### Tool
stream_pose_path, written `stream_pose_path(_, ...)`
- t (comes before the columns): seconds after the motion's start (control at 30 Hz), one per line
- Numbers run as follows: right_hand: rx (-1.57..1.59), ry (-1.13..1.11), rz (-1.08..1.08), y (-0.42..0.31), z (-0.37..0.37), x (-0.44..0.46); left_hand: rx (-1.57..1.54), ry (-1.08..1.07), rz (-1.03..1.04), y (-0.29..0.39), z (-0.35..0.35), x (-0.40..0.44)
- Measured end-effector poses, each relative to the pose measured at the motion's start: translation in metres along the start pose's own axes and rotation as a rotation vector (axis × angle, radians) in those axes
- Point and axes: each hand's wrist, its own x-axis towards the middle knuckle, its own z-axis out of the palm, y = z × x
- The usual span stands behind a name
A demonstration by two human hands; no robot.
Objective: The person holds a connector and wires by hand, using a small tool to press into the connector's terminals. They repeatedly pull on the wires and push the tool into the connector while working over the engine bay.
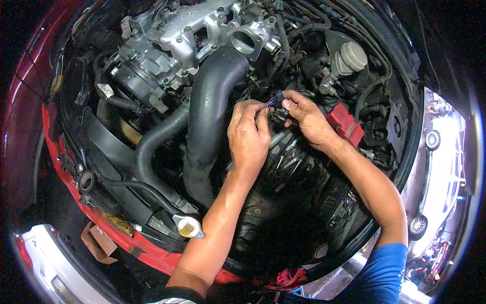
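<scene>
Over the middle of the engine bay, my two hands meet at a black electrical connector (279, 114) with thin coloured wires (271, 103), some blue. My right hand (310, 120) is closed on the connector from the right, thumb and fingers around it. From the left, my left hand (248, 130) pinches at the wires, fingertips pressed together. Its fingers partly cover what they grip. Just left of that hand runs a thick black intake hose (210, 101). A red cover (346, 124) lies right beside my right wrist.
A silver intake manifold (182, 30) with an open round throttle body (243, 42) sits at the back. A brake fluid reservoir (350, 57) stands back right. In front are a radiator cap (188, 226), a ribbed hose (152, 147) and the red front panel edge (147, 252).
</scene>
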Motion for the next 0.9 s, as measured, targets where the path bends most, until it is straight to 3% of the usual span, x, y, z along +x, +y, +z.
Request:
stream_pose_path(0.23, -0.032, 0.003, -0.004, -0.0005, 0.0025, -0.0009, 0.089, 0.027, 0.057, 0.0014, -0.0007, -0.0016)
stream_pose_path(0.33, -0.044, 0.007, -0.016, -0.0022, 0.0054, -0.0027, 0.039, 0.045, -0.03, 0.0018, 0.0014, -0.0038)
stream_pose_path(0.43, -0.048, 0.01, -0.016, -0.0029, 0.0054, -0.0034, 0.058, 0.033, 0.085, -0.0023, 0.0024, -0.0029)
stream_pose_path(0.9, -0.115, -0.021, 0.015, -0.0034, 0.0041, -0.0045, 0.044, 0.026, 0.019, -0.0034, 0.0, -0.0025)
